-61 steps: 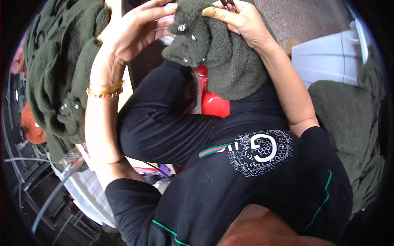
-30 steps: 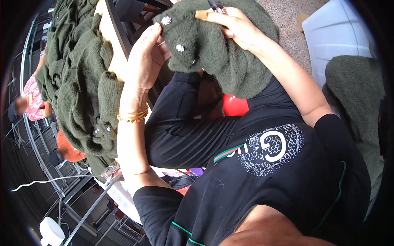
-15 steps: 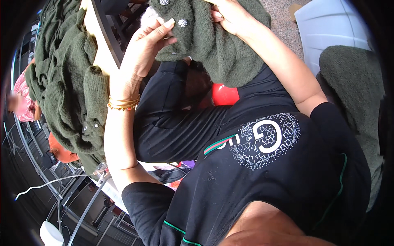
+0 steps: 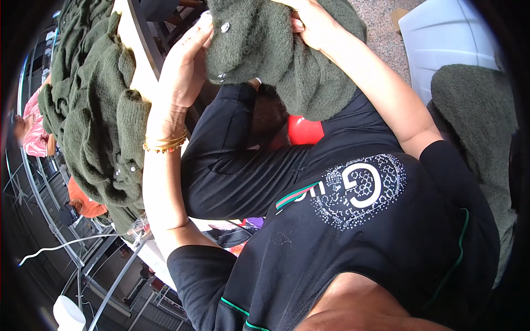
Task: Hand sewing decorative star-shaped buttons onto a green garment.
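Note:
A dark green knitted garment (image 4: 309, 74) with sparkly round buttons (image 4: 224, 27) hangs bunched over my lap at the top of the view. My right hand (image 4: 313, 23) grips its upper part, fingers curled into the knit, thumb on top. Along the garment's left edge, my left hand (image 4: 185, 66) is raised with its fingers stretched upward; the tips touch or lie just beside the knit, and some are hidden. Gold bangles circle that wrist.
To the left, a heap of similar green knitwear (image 4: 102, 118) covers a pale tabletop (image 4: 139, 44). At the right stand a pale blue plastic container (image 4: 441, 38) and more green knit (image 4: 472, 110). Something red (image 4: 305, 130) shows beneath my legs. Another person in pink (image 4: 36, 129) is at far left.
My left hand has let go of its pinch by a button and drawn left to the garment's edge, fingers straighter. The buttoned edge has shifted and turned; my right hand keeps its grip.

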The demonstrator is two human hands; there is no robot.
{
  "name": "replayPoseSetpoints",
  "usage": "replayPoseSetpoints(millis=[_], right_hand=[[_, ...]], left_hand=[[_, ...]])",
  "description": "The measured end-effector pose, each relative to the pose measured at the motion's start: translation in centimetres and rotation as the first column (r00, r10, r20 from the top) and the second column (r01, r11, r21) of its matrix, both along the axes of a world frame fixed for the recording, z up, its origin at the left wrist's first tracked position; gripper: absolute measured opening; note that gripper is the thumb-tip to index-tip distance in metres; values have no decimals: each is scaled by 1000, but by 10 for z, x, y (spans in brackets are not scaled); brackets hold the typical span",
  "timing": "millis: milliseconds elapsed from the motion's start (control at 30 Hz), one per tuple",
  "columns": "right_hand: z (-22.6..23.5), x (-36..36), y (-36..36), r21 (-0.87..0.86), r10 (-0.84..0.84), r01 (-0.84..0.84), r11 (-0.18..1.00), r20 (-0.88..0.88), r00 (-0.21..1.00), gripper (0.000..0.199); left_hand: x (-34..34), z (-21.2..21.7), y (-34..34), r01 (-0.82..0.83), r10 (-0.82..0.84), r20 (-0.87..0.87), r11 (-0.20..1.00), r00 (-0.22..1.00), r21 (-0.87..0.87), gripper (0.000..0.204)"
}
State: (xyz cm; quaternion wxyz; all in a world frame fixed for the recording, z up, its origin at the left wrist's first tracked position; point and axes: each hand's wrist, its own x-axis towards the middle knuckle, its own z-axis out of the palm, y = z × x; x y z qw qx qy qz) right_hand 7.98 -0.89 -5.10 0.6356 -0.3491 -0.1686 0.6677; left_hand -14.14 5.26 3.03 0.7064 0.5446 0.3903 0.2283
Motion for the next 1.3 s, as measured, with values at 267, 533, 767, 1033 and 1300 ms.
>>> replayPoseSetpoints(millis=[267,533,767,1033,1300], right_hand=[[-16,-3,0,234,-51,58,970,-39,998,18],[-10,-2,8,-119,-151,136,984,-131,980,26],[0,-3,12,-231,-194,159,960,-135,972,27],[58,-21,8,-439,-317,224,870,-149,937,27],[-10,-2,9,119,-46,67,991,-177,983,21]], left_hand=[[-14,-1,6,251,-272,-105,951,957,-182,39],[-38,-6,29,54,-78,-125,982,989,-184,21],[-46,23,22,234,-235,-65,972,970,-18,28],[-26,34,3,184,-165,-150,976,975,121,33],[-29,28,3,402,-312,-270,815,911,417,29]])
